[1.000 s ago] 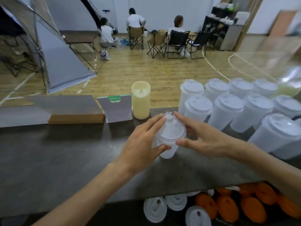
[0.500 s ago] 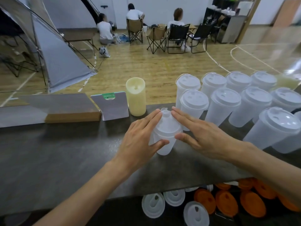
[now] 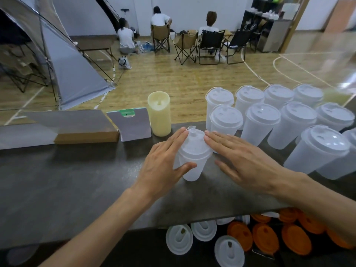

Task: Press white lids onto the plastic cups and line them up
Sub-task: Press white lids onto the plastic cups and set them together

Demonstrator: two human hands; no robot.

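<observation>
Cup (image 3: 190, 170) upright between two flat grips

It stands on the worktop (image 3: 77, 180), long axis vertical, with its narrow base down and its mouth up under a white lid (image 3: 194, 145). The lid's small tab sticks up at the far edge. The left grip (image 3: 161, 164) lays straight fingers on the lid's left side, thumb against the cup wall below the rim. The right grip (image 3: 244, 160) rests straight fingers on the lid's right side, thumb spread near the wall. Lidded cups (image 3: 260, 120) stand in rows beyond the right grip, and a candle (image 3: 159, 113) stands beyond the left.

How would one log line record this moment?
step: pressing lid | left hand: flat on lid | right hand: flat on lid | cup: on counter
</observation>
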